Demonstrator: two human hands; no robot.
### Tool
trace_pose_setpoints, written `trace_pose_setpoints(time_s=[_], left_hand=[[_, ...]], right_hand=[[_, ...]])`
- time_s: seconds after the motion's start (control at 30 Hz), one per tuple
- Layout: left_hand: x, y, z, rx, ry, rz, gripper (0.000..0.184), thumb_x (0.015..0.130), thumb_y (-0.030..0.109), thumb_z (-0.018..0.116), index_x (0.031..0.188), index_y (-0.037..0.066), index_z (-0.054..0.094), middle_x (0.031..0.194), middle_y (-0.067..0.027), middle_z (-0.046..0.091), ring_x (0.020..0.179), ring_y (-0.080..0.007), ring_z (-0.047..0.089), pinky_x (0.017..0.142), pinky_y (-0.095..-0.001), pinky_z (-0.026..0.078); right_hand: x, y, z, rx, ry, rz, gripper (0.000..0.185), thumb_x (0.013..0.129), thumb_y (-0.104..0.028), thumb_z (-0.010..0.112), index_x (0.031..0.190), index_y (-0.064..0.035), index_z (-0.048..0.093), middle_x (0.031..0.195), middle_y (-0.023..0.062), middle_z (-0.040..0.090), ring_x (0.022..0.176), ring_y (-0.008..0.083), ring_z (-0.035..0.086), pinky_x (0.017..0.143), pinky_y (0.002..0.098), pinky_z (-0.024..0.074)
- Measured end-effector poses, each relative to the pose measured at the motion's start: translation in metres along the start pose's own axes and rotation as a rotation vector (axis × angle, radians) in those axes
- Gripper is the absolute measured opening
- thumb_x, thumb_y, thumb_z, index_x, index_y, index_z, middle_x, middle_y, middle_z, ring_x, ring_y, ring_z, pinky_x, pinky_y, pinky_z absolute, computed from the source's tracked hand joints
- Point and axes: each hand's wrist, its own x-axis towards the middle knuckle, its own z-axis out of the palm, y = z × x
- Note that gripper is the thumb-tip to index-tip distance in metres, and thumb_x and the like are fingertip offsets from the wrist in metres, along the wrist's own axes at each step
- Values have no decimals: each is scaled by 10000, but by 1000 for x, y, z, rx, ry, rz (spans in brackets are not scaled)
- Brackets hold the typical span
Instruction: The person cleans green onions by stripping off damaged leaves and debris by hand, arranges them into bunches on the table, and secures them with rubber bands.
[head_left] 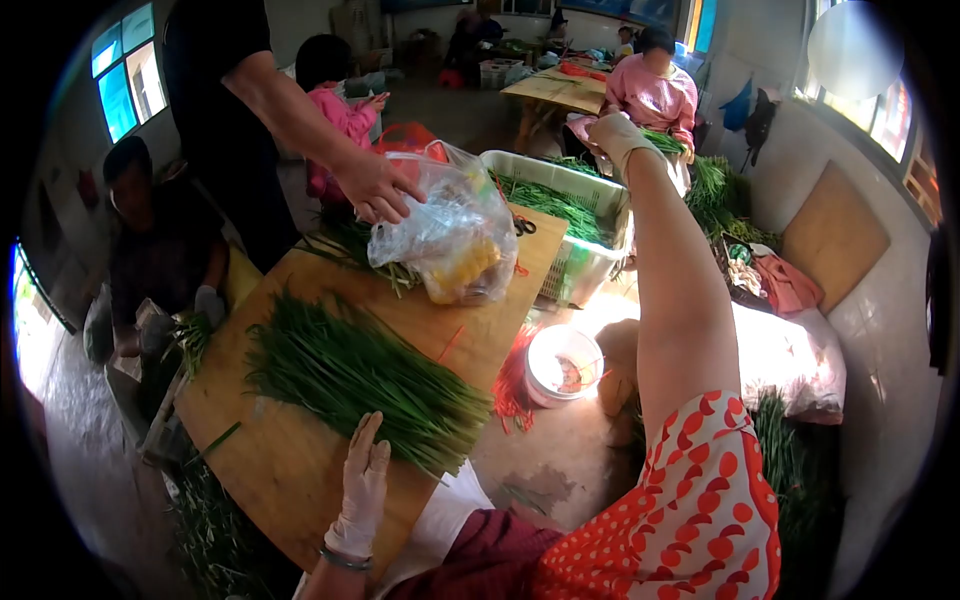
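Observation:
A thick bundle of long green leaves, like garlic chives, lies across the wooden table. My left hand, in a pale glove, has its fingers stretched out beside the near edge of the bundle. My right hand, also gloved, reaches far forward past the white crate. Its fingers look curled, and whether something is in them is hidden. More green leaves fill that crate. On the table's far side stands a clear plastic bag with yellow contents, touched by another person's hand.
A white bucket stands on the floor beside red strings. Black-handled scissors lie near the table's far corner. One person sits at left; another in pink sits beyond the crate. Leaves lie along the right wall.

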Motion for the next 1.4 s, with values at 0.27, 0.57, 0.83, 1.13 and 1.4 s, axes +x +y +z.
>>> trace_pose_setpoints(time_s=[0.27,0.57,0.83,1.13,1.4], left_hand=[[6,-9,-19,-184,-61,-201,344,893,118,475,1217,9,496,1250,-104,486,1121,-190,460,933,-272,354],[32,-18,-40,-136,-226,-117,382,901,163,461,1225,-39,469,1229,-117,514,1129,-188,468,969,-284,336],[27,-42,-65,-276,-180,-191,337,906,88,454,1226,-13,484,1195,-100,534,1125,-161,476,955,-291,374],[-9,-48,-49,491,-90,1,256,819,180,545,1035,56,606,944,-175,601,869,-321,569,774,-358,451],[19,-57,-36,583,-146,-24,228,789,157,542,967,24,593,951,-172,590,855,-360,559,754,-414,455]], right_hand=[[-107,-142,-2,1132,455,-324,696,823,-268,600,1381,-82,229,892,144,642,733,277,621,663,347,482],[-244,-320,-25,1024,308,-914,996,669,-419,699,1396,-32,138,1342,230,342,1245,397,316,1031,462,252],[-252,-386,-4,979,204,-577,1079,597,-321,777,1412,-100,106,1440,159,203,1325,360,188,1040,556,149],[-259,-385,-13,825,197,-518,1039,637,-307,744,1420,-121,87,1442,140,218,1306,349,248,978,620,229],[-267,-397,-19,727,431,-586,868,708,-248,652,1411,-129,158,1424,132,255,1303,363,243,972,657,179]])
